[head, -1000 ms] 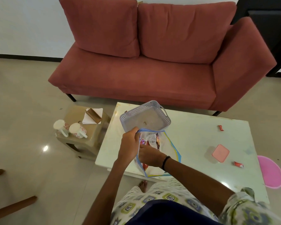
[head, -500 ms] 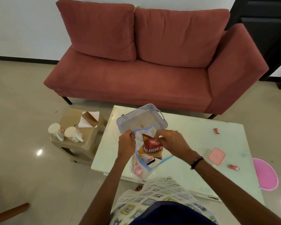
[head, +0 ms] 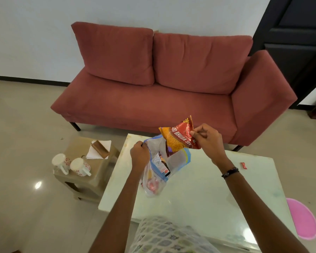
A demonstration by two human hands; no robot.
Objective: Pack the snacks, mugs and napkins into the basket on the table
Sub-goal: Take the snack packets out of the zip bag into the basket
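My left hand (head: 140, 155) grips the rim of a clear zip bag (head: 160, 172) with blue edges, held up over the pale table (head: 199, 194). More snack packets show inside the bag. My right hand (head: 206, 138) pinches a red and orange snack packet (head: 179, 136), lifted above the bag's mouth. Two white mugs (head: 71, 166) with red flowers lie on a low beige stool (head: 91, 172) to the left of the table, with white napkins (head: 98, 150) under a brown holder. The basket is hidden behind the bag and my hands.
A red sofa (head: 153, 92) stands behind the table. A small red wrapper (head: 243, 165) lies on the table's right side. A pink mat (head: 303, 218) lies on the floor at right, and a dark door (head: 295, 42) is at far right.
My right hand went into the bag, took the red snack packet and drew it up and right, out of the bag. The view has tilted, so the basket and pink box are no longer seen.
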